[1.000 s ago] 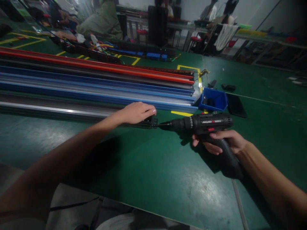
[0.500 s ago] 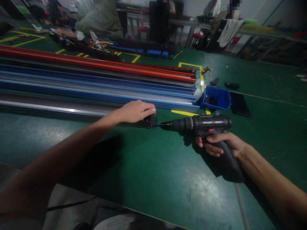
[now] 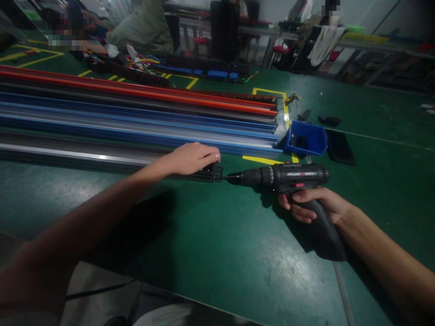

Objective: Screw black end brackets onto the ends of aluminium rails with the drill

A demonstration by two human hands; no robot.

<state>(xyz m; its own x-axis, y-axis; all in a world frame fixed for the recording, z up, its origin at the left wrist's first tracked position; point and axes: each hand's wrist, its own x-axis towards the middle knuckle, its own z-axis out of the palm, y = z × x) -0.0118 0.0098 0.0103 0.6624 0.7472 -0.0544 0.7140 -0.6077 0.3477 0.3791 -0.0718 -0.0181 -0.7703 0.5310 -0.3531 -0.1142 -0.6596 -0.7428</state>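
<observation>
My right hand (image 3: 311,203) is wrapped around the grip of a black cordless drill (image 3: 292,174), its body lying level and pointing left. The thin bit of the drill reaches a black end piece (image 3: 218,172) on a long black metal profile (image 3: 84,153). Whether the tip sits in a screw is too small to tell. My left hand (image 3: 190,158) grips the profile close to that end, fingers curled over its top and far side. The fingertips are partly hidden.
Behind the black profile lie long blue profiles (image 3: 152,124) and red profiles (image 3: 163,91). A blue bin (image 3: 307,140) with small dark parts stands behind the drill, beside a dark flat object (image 3: 340,148). Farther back lie colourful wires (image 3: 149,61), near another person (image 3: 142,29).
My hands, the drill and the profile have hardly moved. At the back left, the other person's arm and upper body have shifted slightly.
</observation>
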